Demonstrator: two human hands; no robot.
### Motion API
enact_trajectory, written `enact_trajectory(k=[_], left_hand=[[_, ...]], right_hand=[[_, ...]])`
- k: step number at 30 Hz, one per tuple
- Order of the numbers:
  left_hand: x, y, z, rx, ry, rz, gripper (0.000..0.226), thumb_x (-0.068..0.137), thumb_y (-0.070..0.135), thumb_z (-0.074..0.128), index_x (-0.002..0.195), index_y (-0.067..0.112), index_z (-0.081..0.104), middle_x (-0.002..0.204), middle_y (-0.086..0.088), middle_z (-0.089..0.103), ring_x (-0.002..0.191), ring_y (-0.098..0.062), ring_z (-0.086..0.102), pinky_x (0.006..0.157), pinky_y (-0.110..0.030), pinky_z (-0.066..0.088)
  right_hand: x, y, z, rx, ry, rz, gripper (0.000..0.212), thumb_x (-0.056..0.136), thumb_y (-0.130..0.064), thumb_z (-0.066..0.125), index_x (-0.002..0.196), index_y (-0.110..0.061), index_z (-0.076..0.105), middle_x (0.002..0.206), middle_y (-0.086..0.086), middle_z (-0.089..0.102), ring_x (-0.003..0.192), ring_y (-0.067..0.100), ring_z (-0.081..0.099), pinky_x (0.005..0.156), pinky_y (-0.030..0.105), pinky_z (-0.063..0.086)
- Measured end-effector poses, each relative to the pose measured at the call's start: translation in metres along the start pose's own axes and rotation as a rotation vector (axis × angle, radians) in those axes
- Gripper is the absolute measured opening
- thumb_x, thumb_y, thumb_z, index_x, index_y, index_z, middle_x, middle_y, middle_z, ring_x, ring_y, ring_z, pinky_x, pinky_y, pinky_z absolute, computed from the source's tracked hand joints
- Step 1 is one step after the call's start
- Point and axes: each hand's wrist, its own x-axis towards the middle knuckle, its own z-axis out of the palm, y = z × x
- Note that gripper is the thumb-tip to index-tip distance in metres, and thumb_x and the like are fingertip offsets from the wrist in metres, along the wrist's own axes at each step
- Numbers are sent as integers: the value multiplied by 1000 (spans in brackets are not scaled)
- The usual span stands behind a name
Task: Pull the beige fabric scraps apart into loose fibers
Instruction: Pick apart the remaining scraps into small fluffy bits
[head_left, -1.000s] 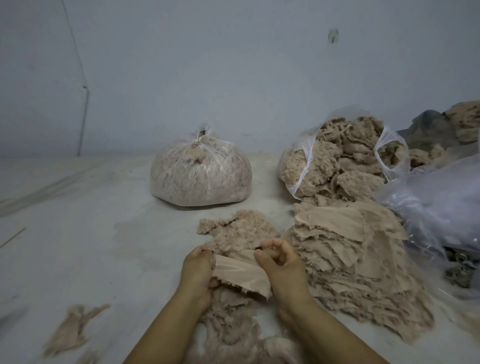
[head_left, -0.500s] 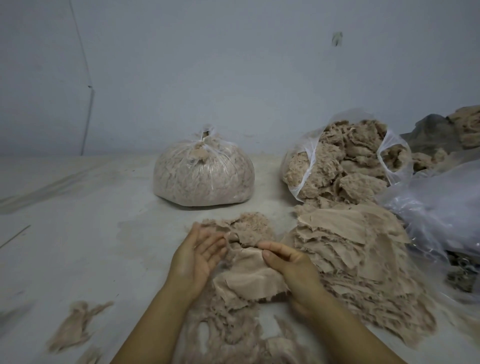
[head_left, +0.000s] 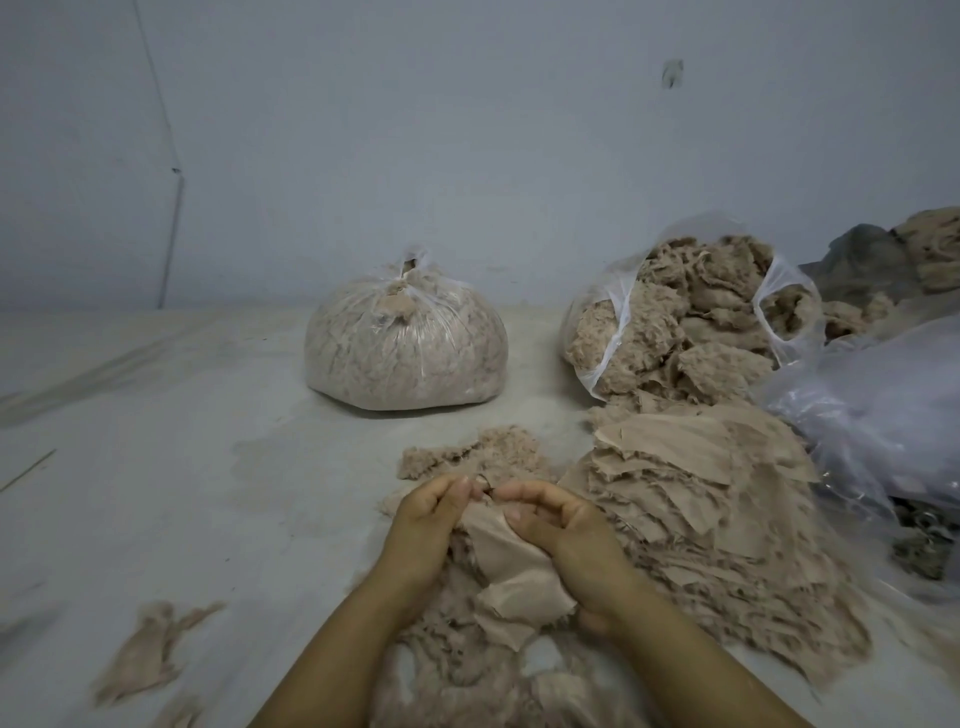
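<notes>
You can't read any words, numbers or signs here. The bags, the cloth and the wall have no writing on them that you can make out.

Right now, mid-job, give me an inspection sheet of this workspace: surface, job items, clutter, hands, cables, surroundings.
Surface: pale floor, dusty, with a darker stain near the fibers.
Job's things: fabric scrap held between both hands; stack of flat scraps to the right; loose fiber pile just beyond the hands.
Clutter: tied bag of fibers; open bag of fibers; crumpled clear plastic at right; stray fiber tuft at lower left.
Hands: left hand and right hand both grip the scrap's top edge.
Cables: thin line running down the wall, type unclear.
Surroundings: plain grey wall.
</notes>
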Motion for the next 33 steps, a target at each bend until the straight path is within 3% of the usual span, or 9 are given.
enact_trajectory(k=[3, 10, 15, 17, 20, 22, 25, 29, 33], left_hand=[[5, -1, -7, -137, 83, -78, 26, 97, 22, 48, 78, 12, 63, 76, -5, 66, 74, -19, 61, 71, -33, 48], [7, -4, -1, 44, 210, -56, 25, 97, 21, 49, 79, 13, 64, 84, -3, 67, 82, -18, 61, 79, -34, 49], [13, -3, -17, -11, 351, -73, 25, 98, 16, 47, 86, 11, 69, 87, -11, 71, 84, -26, 65, 75, -36, 55], [13, -2, -20, 42, 305, -35, 23, 97, 19, 50, 88, 15, 70, 94, -13, 71, 92, -26, 65, 86, -41, 53], [4, -2, -8, 318, 212, 146, 19, 95, 30, 52, 85, 27, 68, 103, 10, 64, 102, -9, 58, 91, -10, 40], [-2, 0, -2, 514, 215, 305, 16, 90, 47, 55, 92, 34, 65, 104, 20, 59, 104, 3, 50, 86, -2, 35], [-6, 7, 4, 294, 61, 183, 34, 77, 60, 63, 105, 41, 60, 108, 25, 60, 100, 16, 53, 79, -3, 41], [-8, 8, 15, 142, -74, 86, 10, 89, 17, 61, 95, 19, 70, 95, 7, 72, 89, -3, 65, 73, -12, 48], [-12, 9, 19, -11, -76, 27, 17, 96, 10, 48, 80, 10, 54, 69, 1, 57, 69, -16, 51, 64, -25, 44]], right_hand=[[1, -5, -3, 98, 3, 42, 23, 85, 4, 61, 85, -15, 75, 88, 12, 74, 70, 20, 69, 58, 27, 56], [5, -7, -2, 158, 229, -24, 21, 84, 10, 59, 82, -8, 69, 69, 4, 68, 58, 12, 62, 53, 23, 53], [5, -12, -12, 33, 332, -42, 18, 91, 2, 56, 93, -12, 67, 78, 8, 67, 67, 22, 60, 58, 30, 51], [4, -10, -13, -65, 302, -12, 17, 92, -3, 57, 102, -14, 66, 83, 9, 69, 70, 21, 63, 57, 29, 51], [3, -7, -7, 65, 244, 24, 17, 93, -4, 56, 107, -10, 64, 82, 11, 70, 66, 16, 64, 52, 26, 52], [3, -8, -4, 195, 216, 16, 18, 94, -2, 53, 109, -7, 61, 81, 11, 71, 64, 18, 66, 50, 27, 54], [2, -9, -5, 291, 167, 29, 19, 94, -4, 51, 111, -6, 60, 87, 14, 73, 67, 21, 69, 51, 29, 55], [-1, -5, 0, 159, 103, -5, 27, 81, -25, 65, 100, -5, 66, 87, 14, 72, 75, 20, 69, 61, 27, 56], [-2, 1, 7, -40, 152, -106, 15, 87, -18, 65, 87, -3, 67, 76, 11, 70, 65, 14, 65, 56, 21, 52]])
